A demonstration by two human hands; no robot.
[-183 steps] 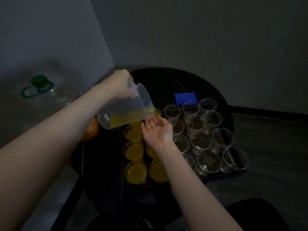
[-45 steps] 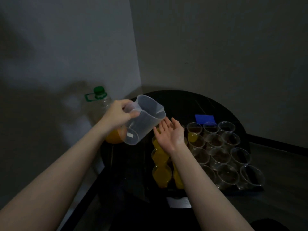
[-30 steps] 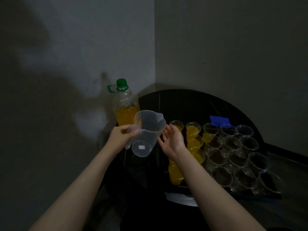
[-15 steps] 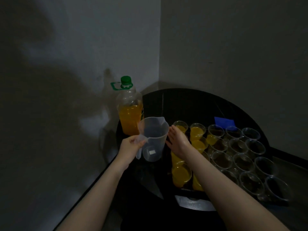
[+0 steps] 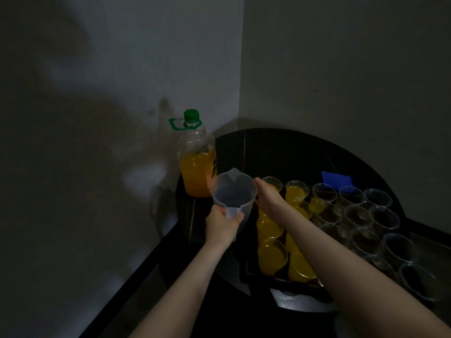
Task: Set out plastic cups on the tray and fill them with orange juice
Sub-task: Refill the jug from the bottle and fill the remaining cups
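Both hands steady the empty jug [image 5: 233,198], left hand [image 5: 223,224] gripping its handle, right hand [image 5: 266,197] flat-fingered against its side; set it upright beside the juice bottle [image 5: 197,164], clear of the cups [image 5: 351,215].

Two bare forearms, no sleeves

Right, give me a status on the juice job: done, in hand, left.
Done: cups fill the tray, and the left columns hold orange juice. In hand: the left hand grips the empty measuring jug upright by its handle, the right hand open beside it. Left: refill from the capped juice bottle and fill the empty cups on the right.
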